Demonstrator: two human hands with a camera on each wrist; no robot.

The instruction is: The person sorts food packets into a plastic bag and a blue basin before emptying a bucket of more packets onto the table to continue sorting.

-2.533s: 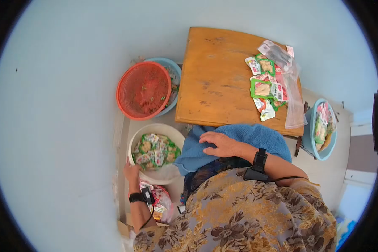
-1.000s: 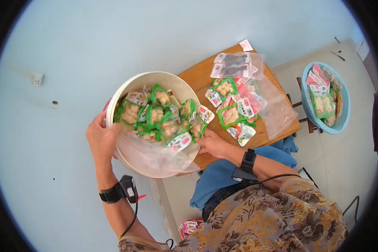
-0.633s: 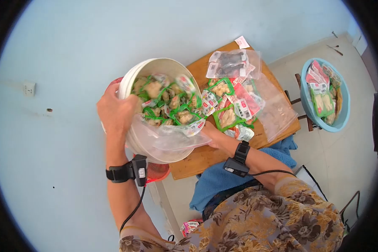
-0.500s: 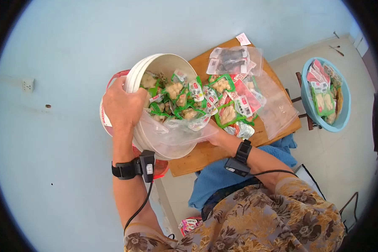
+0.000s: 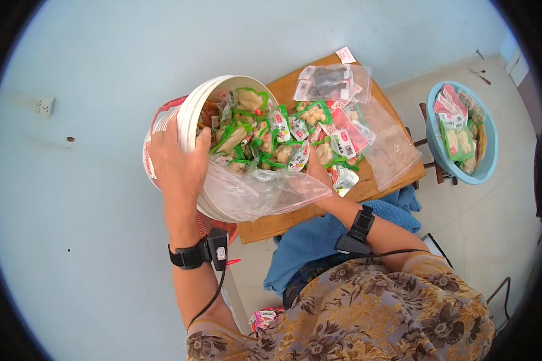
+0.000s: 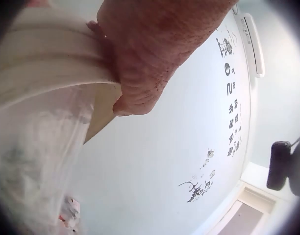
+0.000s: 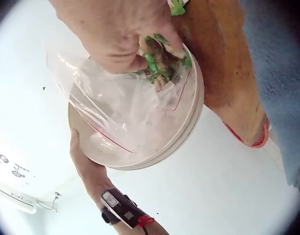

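A white bucket lies tipped over the left end of the wooden table, its mouth facing right. My left hand grips its rim, thumb over the edge; the left wrist view shows the hand at the rim. Green-edged food packets fill the mouth and spill towards the table. A clear zip bag hangs over the lower rim. My right hand is at the mouth; in the right wrist view its thumb and finger curl round packets.
More packets and clear bags lie on the wooden table. A blue basin holding packets stands at right. A blue towel is in front of the table, and a red basket shows beneath the bucket.
The bucket came up from the floor to the table and tipped to the right. Packets slid towards its mouth. My right hand moved from the towel to the bucket's mouth.
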